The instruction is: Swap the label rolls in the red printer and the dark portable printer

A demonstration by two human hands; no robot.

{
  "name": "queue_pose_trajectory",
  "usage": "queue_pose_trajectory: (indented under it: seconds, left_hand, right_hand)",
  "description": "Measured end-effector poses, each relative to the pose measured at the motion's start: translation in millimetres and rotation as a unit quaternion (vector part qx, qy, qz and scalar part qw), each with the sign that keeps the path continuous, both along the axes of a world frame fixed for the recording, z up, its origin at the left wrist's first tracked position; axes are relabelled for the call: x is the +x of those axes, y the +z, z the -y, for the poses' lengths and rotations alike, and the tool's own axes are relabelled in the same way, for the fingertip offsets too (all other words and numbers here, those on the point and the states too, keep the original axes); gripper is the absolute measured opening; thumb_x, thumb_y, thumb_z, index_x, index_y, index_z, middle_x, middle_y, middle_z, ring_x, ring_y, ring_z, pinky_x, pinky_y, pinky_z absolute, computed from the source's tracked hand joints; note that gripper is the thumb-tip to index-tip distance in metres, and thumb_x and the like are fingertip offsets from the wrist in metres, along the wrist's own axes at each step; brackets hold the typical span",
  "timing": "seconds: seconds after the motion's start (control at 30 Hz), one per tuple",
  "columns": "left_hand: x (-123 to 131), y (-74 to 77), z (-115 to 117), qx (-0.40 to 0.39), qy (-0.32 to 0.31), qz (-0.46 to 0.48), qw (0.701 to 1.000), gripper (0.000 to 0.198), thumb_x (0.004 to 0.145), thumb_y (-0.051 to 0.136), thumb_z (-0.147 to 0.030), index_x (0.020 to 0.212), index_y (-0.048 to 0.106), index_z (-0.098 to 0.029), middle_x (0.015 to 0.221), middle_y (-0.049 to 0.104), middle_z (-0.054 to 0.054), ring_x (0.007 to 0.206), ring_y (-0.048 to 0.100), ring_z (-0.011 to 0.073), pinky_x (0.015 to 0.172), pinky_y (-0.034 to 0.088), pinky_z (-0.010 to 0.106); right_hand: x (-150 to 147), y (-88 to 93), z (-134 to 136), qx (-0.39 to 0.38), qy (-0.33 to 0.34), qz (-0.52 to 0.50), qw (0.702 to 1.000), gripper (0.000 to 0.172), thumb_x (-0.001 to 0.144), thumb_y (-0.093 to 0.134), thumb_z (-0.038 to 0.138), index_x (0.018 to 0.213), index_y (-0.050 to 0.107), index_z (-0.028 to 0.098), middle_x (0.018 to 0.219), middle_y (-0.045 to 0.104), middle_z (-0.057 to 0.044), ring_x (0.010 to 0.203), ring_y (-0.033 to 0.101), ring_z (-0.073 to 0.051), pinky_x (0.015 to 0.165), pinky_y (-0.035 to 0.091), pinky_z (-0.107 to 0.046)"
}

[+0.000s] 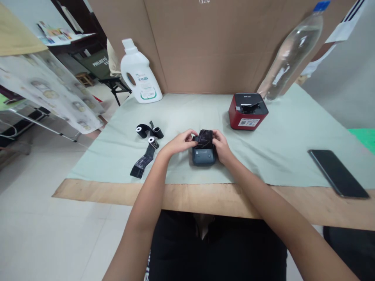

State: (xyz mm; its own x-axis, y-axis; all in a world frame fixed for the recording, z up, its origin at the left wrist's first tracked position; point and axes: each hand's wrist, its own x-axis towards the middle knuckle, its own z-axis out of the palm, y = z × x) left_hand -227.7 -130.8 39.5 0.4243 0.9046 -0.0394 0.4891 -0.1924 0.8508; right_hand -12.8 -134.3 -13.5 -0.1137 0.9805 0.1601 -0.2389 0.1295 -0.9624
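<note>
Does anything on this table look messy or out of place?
Yes. The clear bottle leans tilted against the cardboard wall instead of standing upright. To the left of the small printer, two black paper rolls lie partly unrolled on the cloth. Nothing looks spilled or broken.

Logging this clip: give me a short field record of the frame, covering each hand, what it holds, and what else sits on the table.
surface: pale green cloth over a table
backdrop: cardboard wall
left hand: grips the dark roll from its left side
right hand: grips the same roll from its right side
under the roll: small grey-blue printer
left of hands: loose dark strips, partly unrolled
far side: red printer, white jug, clear bottle leaning on the cardboard
right: black phone, lying flat
</note>
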Motion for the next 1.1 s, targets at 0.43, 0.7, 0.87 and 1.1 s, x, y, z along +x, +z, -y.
queue_pose_trajectory:
  seconds: [0.43, 0.7, 0.87, 1.1]
  left_hand:
    - [-4, -8.5, -8, -0.092, -0.018, -0.038, 0.995, 0.055, 0.079, 0.070, -0.050, 0.123, 0.065, -0.018, 0.112, 0.071, 0.009, 0.100, 0.066, 0.0258, 0.088, 0.052, 0.037]
    - [-12, -13.8, -10, -0.094, -0.058, -0.026, 0.994, 0.065, 0.075, 0.078, -0.060, 0.123, 0.063, -0.018, 0.119, 0.069, 0.012, 0.109, 0.067, 0.0287, 0.094, 0.052, 0.039]
    - [-17, -11.6, -9, -0.089, -0.073, -0.004, 0.993, 0.065, 0.075, 0.081, -0.053, 0.130, 0.065, -0.021, 0.121, 0.071, 0.011, 0.112, 0.069, 0.0283, 0.095, 0.053, 0.037]
    - [-17, -11.5, -9, -0.072, -0.075, -0.005, 0.995, 0.060, 0.078, 0.078, -0.053, 0.126, 0.068, -0.020, 0.118, 0.073, 0.010, 0.108, 0.068, 0.0269, 0.092, 0.052, 0.036]
  right_hand:
    - [24, 5.0, -10, 0.002, 0.169, 0.060, 0.984, 0.073, 0.079, 0.085, 0.042, 0.144, 0.052, 0.031, 0.135, 0.071, -0.007, 0.133, 0.063, -0.031, 0.122, 0.046, -0.052]
    - [31, -1.7, -13, 0.023, 0.160, 0.143, 0.976, 0.089, 0.069, 0.092, 0.046, 0.148, 0.055, 0.030, 0.166, 0.049, -0.010, 0.161, 0.037, -0.035, 0.134, 0.028, -0.054]
    - [30, 1.2, 6, -0.053, 0.064, 0.070, 0.994, 0.055, 0.073, 0.070, 0.029, 0.127, 0.067, 0.029, 0.148, 0.067, -0.005, 0.147, 0.056, -0.031, 0.130, 0.037, -0.056]
    - [11, 3.4, 67, -0.064, -0.029, 0.185, 0.980, 0.058, 0.070, 0.069, 0.032, 0.127, 0.063, 0.023, 0.139, 0.069, -0.013, 0.133, 0.063, -0.038, 0.122, 0.044, -0.060]
